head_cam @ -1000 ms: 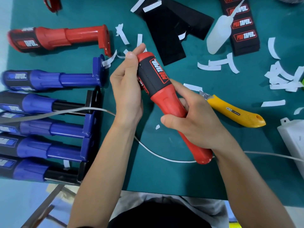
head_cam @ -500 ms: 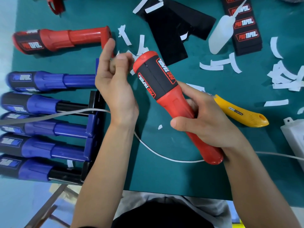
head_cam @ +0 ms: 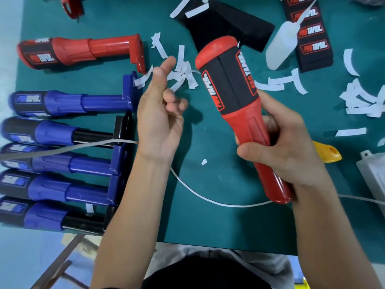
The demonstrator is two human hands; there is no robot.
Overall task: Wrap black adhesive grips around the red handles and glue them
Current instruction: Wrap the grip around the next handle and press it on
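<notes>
now that my left hand point(head_cam: 160, 122) has come off the grip point(head_cam: 229, 80) and hangs loosely curled, empty, my right hand point(head_cam: 287, 147) alone clasps the handle point(head_cam: 243, 126) above the tabletop point(head_cam: 208, 226); it holds, so gluing seems next.

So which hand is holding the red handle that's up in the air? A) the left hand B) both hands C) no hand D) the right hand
D: the right hand is curled round the red handle, while the left hand is off it, with its fingers loose and nothing in it.
</notes>
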